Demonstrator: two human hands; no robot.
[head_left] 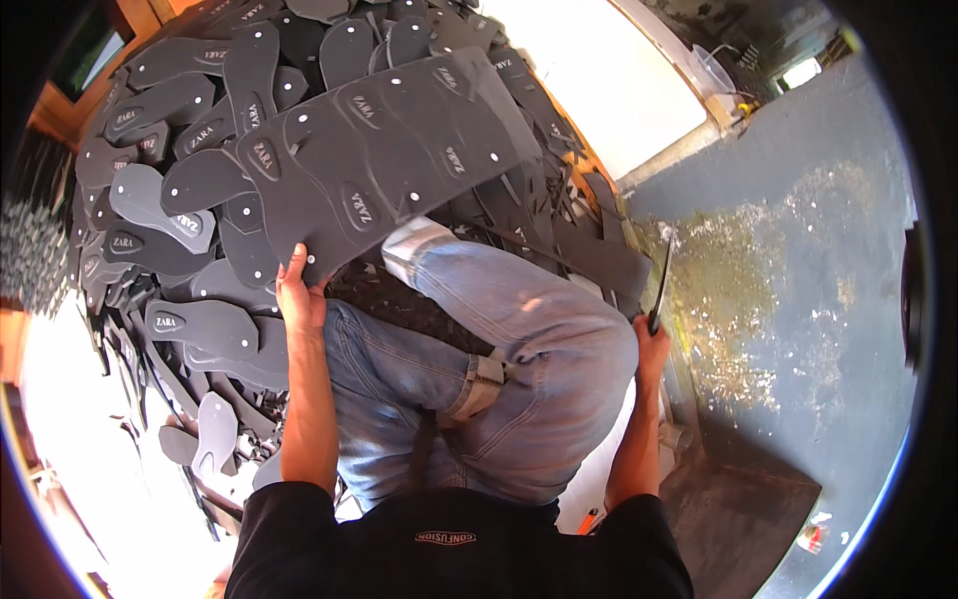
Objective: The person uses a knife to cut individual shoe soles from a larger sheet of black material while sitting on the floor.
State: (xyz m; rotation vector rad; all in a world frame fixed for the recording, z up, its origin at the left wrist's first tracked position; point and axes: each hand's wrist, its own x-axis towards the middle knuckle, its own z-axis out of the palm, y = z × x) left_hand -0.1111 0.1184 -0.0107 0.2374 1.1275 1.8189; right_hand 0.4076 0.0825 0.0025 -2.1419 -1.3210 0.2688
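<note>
My left hand (pixel 300 297) pinches the near edge of a dark grey foam sheet (pixel 324 185), thumb on top. The sheet slants up and away to the right over the pile, and it bears outlines of sandal soles, raised oval pads and small white dots. Its near left side follows the curve of a sole. Out to the right beside my raised knee, my right hand (pixel 652 349) is closed around the black handle of a knife (pixel 662 285). The narrow blade points up and away, apart from the sheet.
Loose cut soles (pixel 200 324) lie heaped at the left and far side. Thin foam offcuts (pixel 519 205) are scattered beyond my jeans-clad legs (pixel 499 329). A stained grey-blue wall (pixel 798 280) rises on the right, near the knife. A dark brown board (pixel 743 509) is at lower right.
</note>
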